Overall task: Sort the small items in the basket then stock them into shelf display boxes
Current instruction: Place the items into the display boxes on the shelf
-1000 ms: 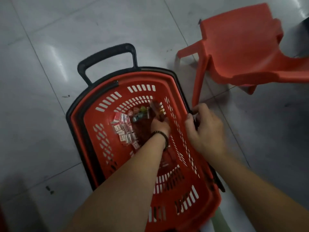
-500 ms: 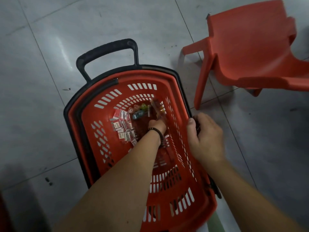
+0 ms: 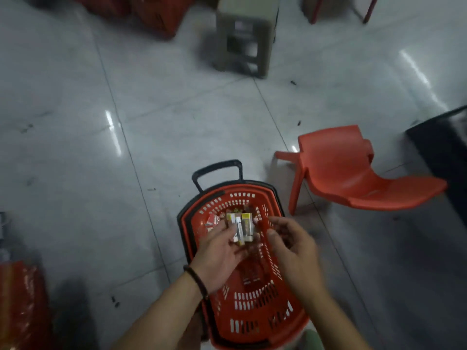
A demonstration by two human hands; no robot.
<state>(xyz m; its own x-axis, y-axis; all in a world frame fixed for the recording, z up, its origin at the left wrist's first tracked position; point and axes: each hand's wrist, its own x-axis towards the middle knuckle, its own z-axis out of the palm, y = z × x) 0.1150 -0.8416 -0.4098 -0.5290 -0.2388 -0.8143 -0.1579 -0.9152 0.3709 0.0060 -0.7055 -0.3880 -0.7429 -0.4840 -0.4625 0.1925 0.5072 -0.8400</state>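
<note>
A red slotted shopping basket (image 3: 255, 301) with a black frame and pull handle stands on the tiled floor. Small red-and-white packets (image 3: 211, 221) lie at its far end. Above the basket, my left hand (image 3: 222, 251), palm up with a dark wristband, holds several small white-and-yellow boxes (image 3: 242, 227) in its fingers. My right hand (image 3: 293, 246) hovers just to the right of them with relaxed, slightly bent fingers and nothing in it.
An orange plastic chair (image 3: 348, 173) stands right of the basket. A grey plastic stool (image 3: 246, 36) stands further off. Red baskets sit at the far left top (image 3: 151, 13) and a red one at the near left (image 3: 20, 304). A dark object (image 3: 444, 147) is at the right edge.
My left hand has come up out of the basket with the small boxes. My right hand has let go of the basket rim. The view has lifted and pulled back.
</note>
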